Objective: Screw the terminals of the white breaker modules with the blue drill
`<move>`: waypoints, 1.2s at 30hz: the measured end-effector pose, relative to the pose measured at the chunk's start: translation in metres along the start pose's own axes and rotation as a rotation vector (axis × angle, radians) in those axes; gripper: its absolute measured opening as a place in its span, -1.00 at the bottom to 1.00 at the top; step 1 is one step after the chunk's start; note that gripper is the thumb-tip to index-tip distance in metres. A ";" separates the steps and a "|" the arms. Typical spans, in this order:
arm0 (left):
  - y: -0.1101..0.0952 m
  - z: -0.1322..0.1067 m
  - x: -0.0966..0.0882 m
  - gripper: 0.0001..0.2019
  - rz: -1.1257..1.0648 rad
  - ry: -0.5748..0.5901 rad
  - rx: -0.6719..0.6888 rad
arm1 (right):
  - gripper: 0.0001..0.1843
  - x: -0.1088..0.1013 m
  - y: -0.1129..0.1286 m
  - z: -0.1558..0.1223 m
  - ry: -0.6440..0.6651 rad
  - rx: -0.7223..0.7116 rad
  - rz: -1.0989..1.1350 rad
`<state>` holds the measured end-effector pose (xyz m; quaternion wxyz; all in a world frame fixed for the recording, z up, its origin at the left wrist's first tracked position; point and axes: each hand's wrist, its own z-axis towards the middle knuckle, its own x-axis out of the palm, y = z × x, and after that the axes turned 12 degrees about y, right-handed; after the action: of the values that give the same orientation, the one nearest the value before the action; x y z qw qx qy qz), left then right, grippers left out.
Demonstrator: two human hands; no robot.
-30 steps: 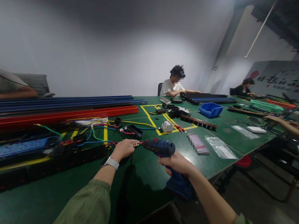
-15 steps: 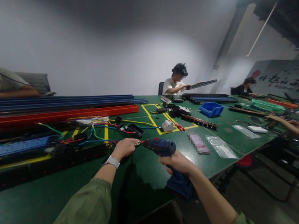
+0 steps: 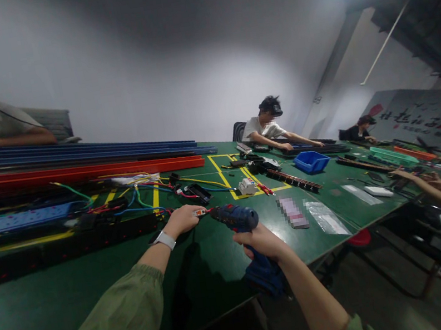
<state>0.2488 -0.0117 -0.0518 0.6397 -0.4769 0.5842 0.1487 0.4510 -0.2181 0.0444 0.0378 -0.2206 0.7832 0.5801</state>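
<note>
My right hand (image 3: 262, 241) is wrapped round the grip of a blue cordless drill (image 3: 235, 217), its front end pointing left. Just ahead of the drill, my left hand (image 3: 181, 221) is closed on a small white and orange wire connector (image 3: 200, 212). The drill's bit reaches toward this connector; whether the two touch is too small to tell. Green, yellow and blue wires (image 3: 138, 193) lie behind my left hand. A long black power strip (image 3: 101, 237) stretches out to the left of my left wrist.
Red channels (image 3: 78, 172) and blue ones lie along the far left of the green table (image 3: 229, 265). Near the middle are a white circuit breaker (image 3: 247, 186), a phone (image 3: 293, 213), a plastic bag (image 3: 326, 218) and a blue bin (image 3: 312, 161). Co-workers sit around the table.
My hands, the drill and the connector look almost unmoved. Across the table, a co-worker has lowered a long dark strip and now reaches with both arms over the strips there.
</note>
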 end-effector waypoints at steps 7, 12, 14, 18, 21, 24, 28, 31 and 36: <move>0.000 -0.001 -0.001 -0.50 -0.004 -0.008 0.019 | -0.82 -0.001 -0.003 0.002 -0.003 -0.044 -0.005; 0.000 0.000 -0.001 -0.49 0.009 -0.002 -0.004 | -0.78 -0.003 -0.006 0.003 0.007 -0.062 0.010; 0.001 0.000 0.000 -0.48 0.017 -0.003 0.008 | -0.77 -0.003 -0.007 0.003 0.007 -0.062 0.011; 0.002 0.001 0.001 -0.48 0.023 -0.012 0.020 | -0.75 -0.004 -0.008 0.003 0.017 -0.080 0.011; 0.003 0.002 0.002 -0.48 0.026 -0.022 0.016 | -0.75 -0.004 -0.009 0.004 0.020 -0.087 0.012; 0.005 0.003 0.003 -0.49 0.025 -0.020 0.018 | -0.80 -0.004 -0.009 0.005 0.017 -0.076 0.005; 0.005 0.004 0.004 -0.49 0.022 -0.017 0.011 | -0.79 -0.004 -0.009 0.006 0.015 -0.084 -0.003; 0.006 0.005 0.004 -0.48 0.021 -0.023 0.013 | -0.79 -0.004 -0.008 0.005 0.024 -0.075 -0.006; 0.007 0.005 0.004 -0.47 0.017 -0.025 0.028 | -0.78 -0.003 -0.005 0.003 0.015 -0.055 0.017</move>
<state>0.2475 -0.0057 -0.0596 0.6522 -0.4611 0.5822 0.1520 0.4554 -0.2154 0.0398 0.0208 -0.2194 0.7691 0.6000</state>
